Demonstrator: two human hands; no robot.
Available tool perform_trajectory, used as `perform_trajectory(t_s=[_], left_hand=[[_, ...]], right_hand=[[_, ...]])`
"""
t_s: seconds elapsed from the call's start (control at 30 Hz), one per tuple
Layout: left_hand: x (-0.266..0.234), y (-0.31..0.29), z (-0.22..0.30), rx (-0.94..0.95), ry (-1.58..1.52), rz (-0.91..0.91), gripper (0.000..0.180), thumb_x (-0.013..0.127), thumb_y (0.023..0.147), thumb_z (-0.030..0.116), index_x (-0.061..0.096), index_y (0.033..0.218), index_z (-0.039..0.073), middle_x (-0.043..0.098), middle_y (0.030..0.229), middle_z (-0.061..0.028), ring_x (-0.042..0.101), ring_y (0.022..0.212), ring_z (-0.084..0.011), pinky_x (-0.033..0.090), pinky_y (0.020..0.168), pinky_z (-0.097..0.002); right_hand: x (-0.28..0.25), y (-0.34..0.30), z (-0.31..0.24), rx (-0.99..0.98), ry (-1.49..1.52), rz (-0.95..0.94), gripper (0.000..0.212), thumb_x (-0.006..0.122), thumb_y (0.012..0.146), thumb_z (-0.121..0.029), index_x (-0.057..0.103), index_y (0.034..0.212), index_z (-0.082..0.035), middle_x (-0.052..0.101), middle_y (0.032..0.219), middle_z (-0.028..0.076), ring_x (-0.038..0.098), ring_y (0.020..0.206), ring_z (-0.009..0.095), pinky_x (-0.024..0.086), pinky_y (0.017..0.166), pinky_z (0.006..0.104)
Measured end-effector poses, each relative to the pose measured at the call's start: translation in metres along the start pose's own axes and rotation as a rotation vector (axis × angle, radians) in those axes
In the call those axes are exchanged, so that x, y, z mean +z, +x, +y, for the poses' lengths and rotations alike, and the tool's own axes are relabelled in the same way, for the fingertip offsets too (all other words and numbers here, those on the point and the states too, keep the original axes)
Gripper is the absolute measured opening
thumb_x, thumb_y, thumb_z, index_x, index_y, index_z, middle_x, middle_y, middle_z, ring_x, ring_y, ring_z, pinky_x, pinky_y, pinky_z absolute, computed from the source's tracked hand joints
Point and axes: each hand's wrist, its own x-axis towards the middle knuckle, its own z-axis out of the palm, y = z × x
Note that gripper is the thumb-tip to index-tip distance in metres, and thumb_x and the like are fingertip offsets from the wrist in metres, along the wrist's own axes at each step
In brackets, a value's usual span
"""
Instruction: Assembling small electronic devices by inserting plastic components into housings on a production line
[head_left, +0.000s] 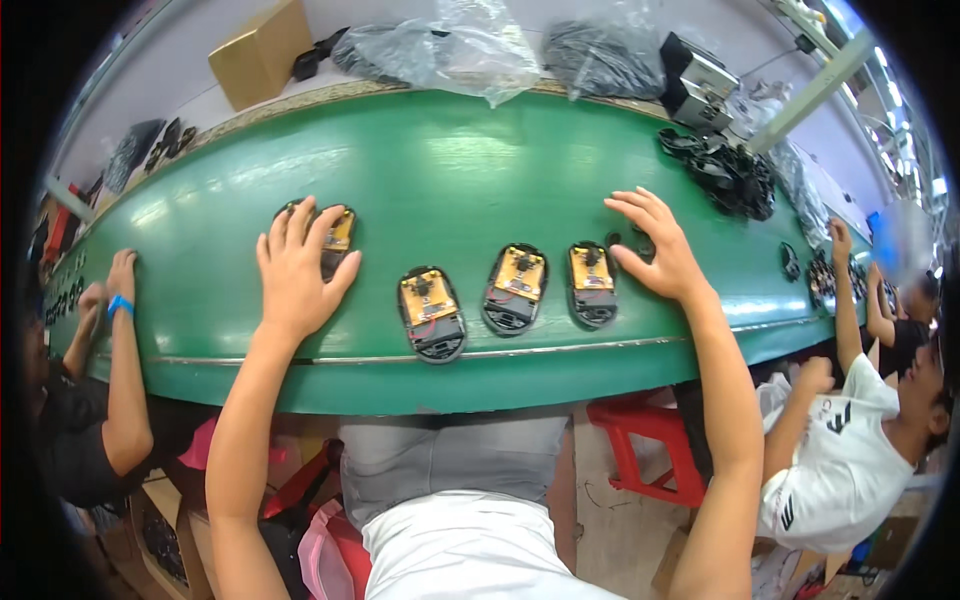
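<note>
While both hands lie flat on the long green conveyor-belt counter (450,170), the step in hand looks like picking up or shifting units along the line, not assembly proper.

Left hand (295,270): fingers spread, palm down, grip released, covering part of an open black computer-mouse base with a yellow circuit board (338,238). It touches it but does not clasp it.

Right hand (655,245): also flat and released, fingertips on a small black plastic part (640,243), just beside the rightmost mouse base.

Count of open mouse bases in front of the person: four. One sits under the left hand; three lie between the hands: left (431,312), middle (514,287), right (592,282). All lie board-up with red wiring showing, near the belt's front edge.

Elsewhere:
- one heap of black plastic shells (725,172) at far right
- one brown cardboard box (260,52) beyond the belt
- clear plastic bags of dark parts (470,45) along the back, at least two
- one red plastic stool (645,440) under the counter
- co-workers on both sides, an arm with a blue wristband (120,305) at left.

My judgement on the next move: either hand has to close on its part before anything lifts, and the left one needs the fingers curled round the base edges.
</note>
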Motion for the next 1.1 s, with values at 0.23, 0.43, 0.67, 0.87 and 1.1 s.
perform_trajectory(t_s=[0.23, 0.43, 0.67, 0.87, 1.1], left_hand=[[0.005, -0.002, -0.003, -0.006, 0.017, 0.027, 0.056, 0.065, 0.090, 0.040, 0.054, 0.142, 0.023, 0.044, 0.152, -0.0144, 0.037, 0.141, -0.0390, 0.024, 0.115, -0.0585], [0.010, -0.004, 0.006, -0.025, 0.050, 0.049, 0.058, 0.066, 0.090, 0.044, 0.053, 0.143, 0.024, 0.046, 0.151, -0.0167, 0.038, 0.139, -0.0414, 0.027, 0.113, -0.0585], [0.002, -0.023, 0.023, -0.106, 0.100, 0.004, 0.065, 0.062, 0.093, 0.049, 0.046, 0.150, 0.024, 0.043, 0.153, -0.0188, 0.037, 0.138, -0.0442, 0.027, 0.111, -0.0646], [0.007, -0.023, 0.031, -0.132, 0.123, -0.032, 0.069, 0.059, 0.095, 0.048, 0.036, 0.156, 0.025, 0.038, 0.156, -0.0206, 0.032, 0.139, -0.0499, 0.025, 0.109, -0.0722], [-0.068, -0.062, 0.059, -0.122, -0.531, 0.453, 0.033, 0.066, 0.086, 0.009, 0.066, 0.119, 0.004, 0.062, 0.124, -0.0203, 0.056, 0.119, -0.0384, 0.043, 0.103, -0.0462]], right_hand=[[0.018, 0.023, 0.007, -0.030, -0.038, 0.171, 0.018, 0.073, 0.087, -0.013, 0.069, 0.101, -0.004, 0.065, 0.101, 0.012, 0.063, 0.096, 0.030, 0.051, 0.084, 0.0385], [0.019, 0.018, 0.002, 0.146, -0.086, 0.207, 0.013, 0.069, 0.088, -0.013, 0.062, 0.092, -0.002, 0.064, 0.085, 0.013, 0.067, 0.077, 0.030, 0.052, 0.070, 0.0361], [0.023, 0.019, 0.015, 0.179, -0.126, 0.260, 0.016, 0.065, 0.091, -0.016, 0.058, 0.092, -0.001, 0.065, 0.077, 0.018, 0.067, 0.073, 0.034, 0.051, 0.069, 0.0402], [0.023, 0.041, 0.045, 0.174, -0.090, 0.340, 0.019, 0.063, 0.093, -0.017, 0.057, 0.092, 0.001, 0.063, 0.077, 0.019, 0.063, 0.069, 0.034, 0.050, 0.069, 0.0404], [0.020, 0.030, 0.052, 0.247, 0.037, 0.340, 0.019, 0.063, 0.092, -0.015, 0.056, 0.092, 0.003, 0.054, 0.074, 0.009, 0.055, 0.075, 0.016, 0.048, 0.075, 0.0321]])
